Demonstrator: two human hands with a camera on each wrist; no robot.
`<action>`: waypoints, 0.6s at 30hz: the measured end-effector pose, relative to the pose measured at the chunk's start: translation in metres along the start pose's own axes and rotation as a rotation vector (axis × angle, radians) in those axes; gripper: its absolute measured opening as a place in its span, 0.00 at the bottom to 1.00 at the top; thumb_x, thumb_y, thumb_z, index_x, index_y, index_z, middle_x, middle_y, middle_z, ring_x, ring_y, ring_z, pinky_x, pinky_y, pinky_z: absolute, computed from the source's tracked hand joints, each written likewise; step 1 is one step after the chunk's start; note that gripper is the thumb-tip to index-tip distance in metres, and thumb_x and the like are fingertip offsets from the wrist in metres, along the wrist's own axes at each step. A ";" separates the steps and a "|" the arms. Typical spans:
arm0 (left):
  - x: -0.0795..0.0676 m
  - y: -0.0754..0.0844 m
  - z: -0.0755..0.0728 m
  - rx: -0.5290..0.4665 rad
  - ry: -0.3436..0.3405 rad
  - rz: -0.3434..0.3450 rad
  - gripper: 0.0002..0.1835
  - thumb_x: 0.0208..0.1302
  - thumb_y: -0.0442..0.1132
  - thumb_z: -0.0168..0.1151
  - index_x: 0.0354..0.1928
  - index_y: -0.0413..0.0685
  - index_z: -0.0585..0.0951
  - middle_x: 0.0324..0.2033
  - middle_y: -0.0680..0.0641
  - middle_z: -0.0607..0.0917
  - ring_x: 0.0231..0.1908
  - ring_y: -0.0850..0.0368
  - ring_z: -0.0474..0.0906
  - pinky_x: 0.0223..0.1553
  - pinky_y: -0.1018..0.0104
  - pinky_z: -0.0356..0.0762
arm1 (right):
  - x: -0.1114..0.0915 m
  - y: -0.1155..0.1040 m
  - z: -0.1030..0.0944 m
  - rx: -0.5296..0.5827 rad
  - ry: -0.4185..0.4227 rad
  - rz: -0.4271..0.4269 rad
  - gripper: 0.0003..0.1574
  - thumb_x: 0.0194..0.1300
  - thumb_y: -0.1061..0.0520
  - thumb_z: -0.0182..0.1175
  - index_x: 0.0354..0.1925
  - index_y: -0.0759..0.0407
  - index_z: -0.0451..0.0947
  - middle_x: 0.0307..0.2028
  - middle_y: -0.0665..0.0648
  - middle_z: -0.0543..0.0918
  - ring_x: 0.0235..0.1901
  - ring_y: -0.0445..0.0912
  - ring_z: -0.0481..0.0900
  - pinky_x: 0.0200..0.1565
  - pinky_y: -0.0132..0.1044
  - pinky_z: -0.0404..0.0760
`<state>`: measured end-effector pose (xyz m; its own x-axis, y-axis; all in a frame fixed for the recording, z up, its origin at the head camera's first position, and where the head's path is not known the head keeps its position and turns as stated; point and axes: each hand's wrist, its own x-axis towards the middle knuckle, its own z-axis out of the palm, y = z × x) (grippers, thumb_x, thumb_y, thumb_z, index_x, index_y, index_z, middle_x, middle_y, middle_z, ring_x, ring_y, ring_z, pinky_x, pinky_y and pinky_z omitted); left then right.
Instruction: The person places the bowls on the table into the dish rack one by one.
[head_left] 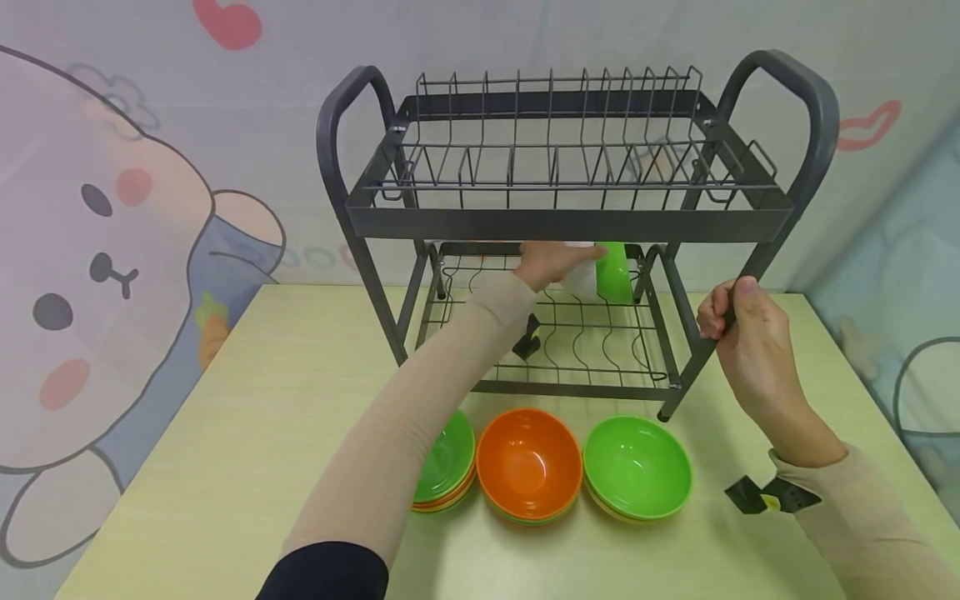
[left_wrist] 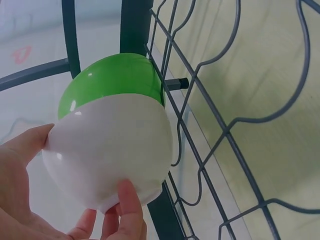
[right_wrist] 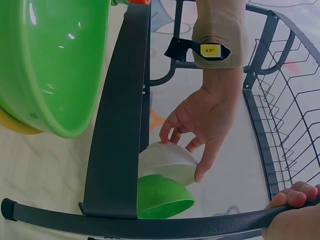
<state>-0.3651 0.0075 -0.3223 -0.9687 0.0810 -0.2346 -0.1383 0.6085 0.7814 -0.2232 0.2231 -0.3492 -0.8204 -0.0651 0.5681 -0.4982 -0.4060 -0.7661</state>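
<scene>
My left hand (head_left: 551,263) reaches between the two tiers of a dark metal dish rack (head_left: 570,225). It holds a white bowl (left_wrist: 110,150), thumb on one side and fingertips on the other. In the left wrist view the white bowl stands on its side against a green bowl (left_wrist: 112,77), which is also tipped on its side at the end of the lower wire tier. The right wrist view shows both bowls from their rim side. My right hand (head_left: 753,342) grips the rack's right front leg, fingers wrapped round the bar.
In front of the rack stand a stack topped by an orange bowl (head_left: 528,462), another topped by a green bowl (head_left: 637,467), and a stack of green and orange dishes (head_left: 450,458) partly behind my left forearm. A patterned cloth (head_left: 525,33) hangs behind the table (head_left: 225,450).
</scene>
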 end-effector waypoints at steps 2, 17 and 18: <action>0.000 0.000 0.000 0.065 -0.008 0.024 0.54 0.60 0.65 0.65 0.75 0.34 0.57 0.67 0.32 0.62 0.45 0.51 0.77 0.45 0.65 0.81 | 0.000 0.000 0.000 -0.004 0.001 0.000 0.22 0.81 0.51 0.41 0.33 0.66 0.62 0.27 0.57 0.59 0.30 0.48 0.57 0.35 0.39 0.53; 0.001 -0.002 0.007 0.137 -0.017 0.078 0.38 0.64 0.65 0.61 0.61 0.37 0.78 0.61 0.36 0.70 0.45 0.52 0.72 0.30 0.75 0.78 | 0.000 -0.001 0.001 0.006 0.018 0.006 0.21 0.80 0.51 0.43 0.32 0.66 0.63 0.28 0.56 0.61 0.30 0.48 0.57 0.35 0.38 0.53; 0.001 -0.002 0.008 0.142 -0.015 0.081 0.39 0.64 0.65 0.61 0.62 0.37 0.77 0.61 0.36 0.70 0.45 0.52 0.73 0.30 0.75 0.78 | 0.000 -0.001 0.001 0.008 0.016 0.006 0.21 0.80 0.51 0.43 0.33 0.66 0.63 0.28 0.56 0.61 0.30 0.48 0.57 0.35 0.38 0.53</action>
<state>-0.3644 0.0125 -0.3288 -0.9722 0.1454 -0.1833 -0.0281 0.7050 0.7087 -0.2227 0.2228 -0.3478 -0.8281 -0.0530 0.5581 -0.4906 -0.4131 -0.7672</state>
